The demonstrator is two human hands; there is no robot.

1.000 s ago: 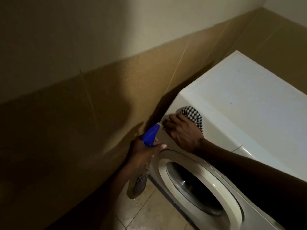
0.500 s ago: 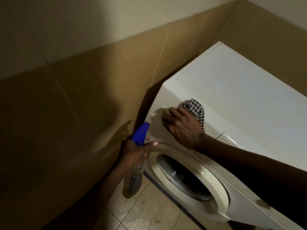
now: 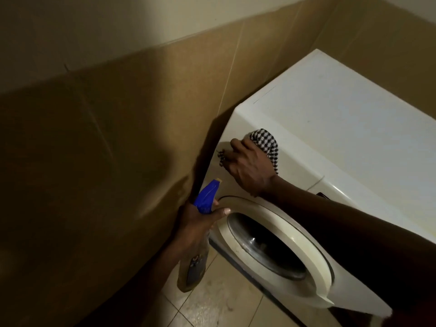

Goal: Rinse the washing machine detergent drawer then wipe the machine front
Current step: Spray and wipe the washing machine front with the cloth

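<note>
A white front-loading washing machine (image 3: 335,119) fills the right side. My right hand (image 3: 247,166) presses a black-and-white checked cloth (image 3: 265,141) against the upper left corner of the machine's front panel, where the detergent drawer front sits. The cloth bunches above my knuckles and a bit pokes out by my fingertips. My left hand (image 3: 195,223) grips a spray bottle with a blue trigger head (image 3: 207,193) and a clear body hanging down, held just left of the round door (image 3: 278,246). The nozzle points up toward the panel.
A brown tiled wall (image 3: 106,149) runs close along the machine's left side, leaving a narrow gap. Beige floor tiles (image 3: 212,303) lie below the door. The door ring sticks out from the front.
My right hand with the cloth has slid a little left and up along the top panel toward the corner. The spray bottle stays in my left hand by the door.
</note>
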